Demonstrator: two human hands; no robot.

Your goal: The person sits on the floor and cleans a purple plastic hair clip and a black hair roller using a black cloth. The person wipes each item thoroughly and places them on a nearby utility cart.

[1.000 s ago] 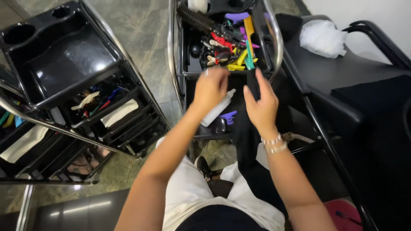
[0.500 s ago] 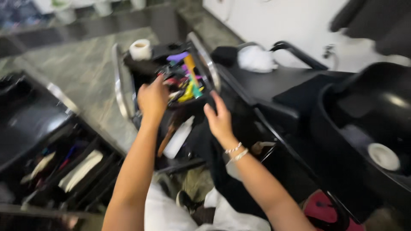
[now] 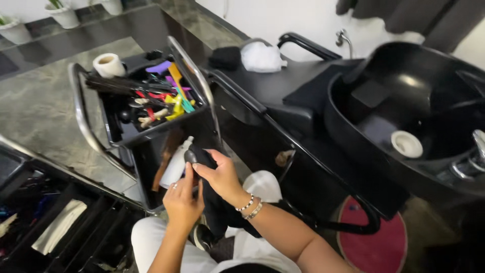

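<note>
1. Landmark: the black salon trolley [image 3: 151, 132], chrome rails on both sides.
2. Both hands sit just in front of the trolley's near right corner, above the person's lap in white trousers [image 3: 151, 242].
3. Right hand [image 3: 222, 177]: fingers curled over a black rounded object [image 3: 198, 155], gripping it from above. Beaded bracelets [image 3: 251, 207] on that wrist.
4. Left hand [image 3: 182, 202]: palm under the same object, thumb pressed up against its underside. Looks like a two-handed hold, one hand steadying and one working; I can't tell what the object is.
5. Black cloth [image 3: 218, 212] hangs below the hands, between the knees. Whether it joins the object is unclear.
6. Trolley top tray: coloured clips and combs [image 3: 164, 98] piled loose, likely so they're grabbable from the seat. A tape roll [image 3: 108, 64] stands at the tray's far left corner.
7. Trolley lower shelf: a white spray bottle [image 3: 177, 164] leans tilted, beside a brown handle, just left of the hands.
8. Right of the trolley: a black wash chair with a white bundle [image 3: 261, 56] on it, then a black shampoo basin [image 3: 404, 106].
9. Left of the trolley: a second black cart [image 3: 45, 217] with open drawers.
</note>
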